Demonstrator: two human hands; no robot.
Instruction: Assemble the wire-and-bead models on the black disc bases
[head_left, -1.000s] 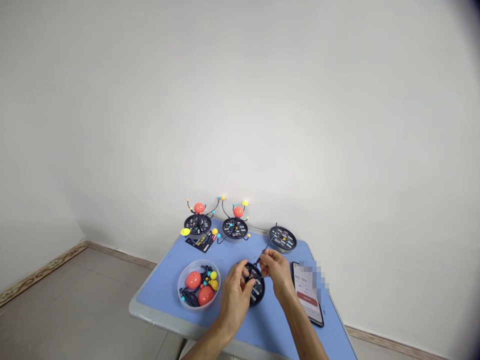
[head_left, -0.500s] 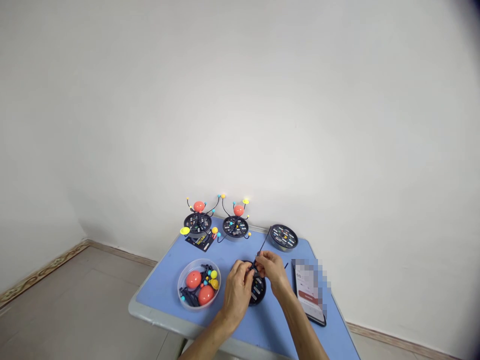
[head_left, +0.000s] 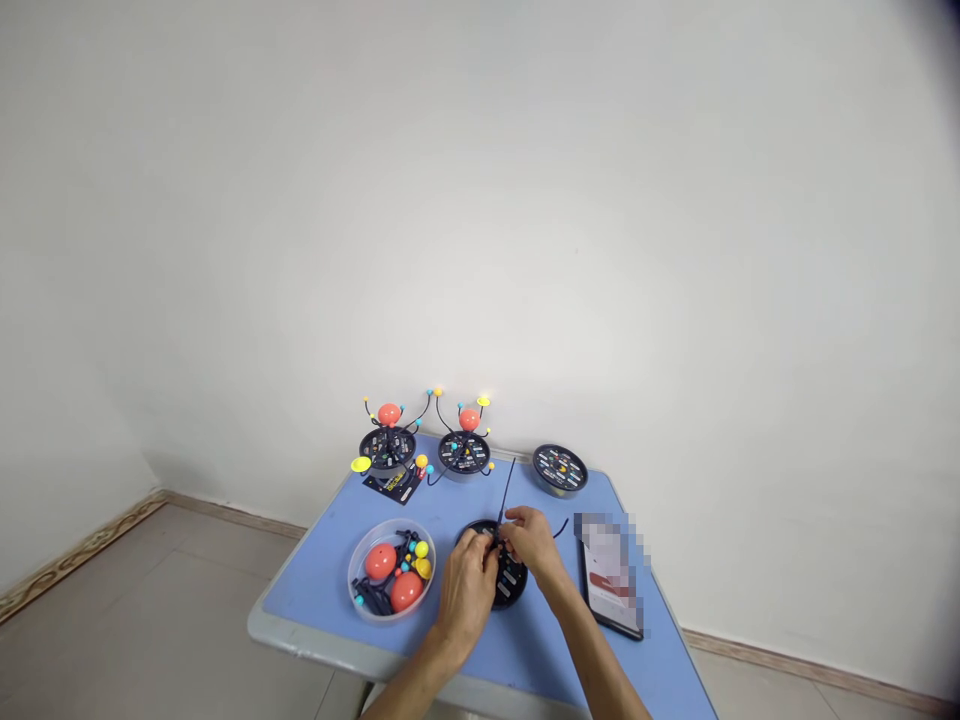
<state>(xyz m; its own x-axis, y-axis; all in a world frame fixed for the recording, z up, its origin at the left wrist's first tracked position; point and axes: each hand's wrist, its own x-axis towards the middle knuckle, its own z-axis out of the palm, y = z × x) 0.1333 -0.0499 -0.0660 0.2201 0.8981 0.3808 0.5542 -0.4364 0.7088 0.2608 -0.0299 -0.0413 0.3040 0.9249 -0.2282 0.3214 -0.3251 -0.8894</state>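
Both hands work one round black disc (head_left: 504, 577): left hand (head_left: 466, 585) grips its rim, right hand (head_left: 531, 541) pinches a thin black rod (head_left: 506, 489).

The right hand (head_left: 531, 541) swung the thin black rod (head_left: 506, 490) from a rightward lean to nearly upright over the black disc base (head_left: 502, 582).

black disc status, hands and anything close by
Left hand steadies the disc. Right hand pinches a thin rod upright over it. Bowl at left, phone at right, both apart.
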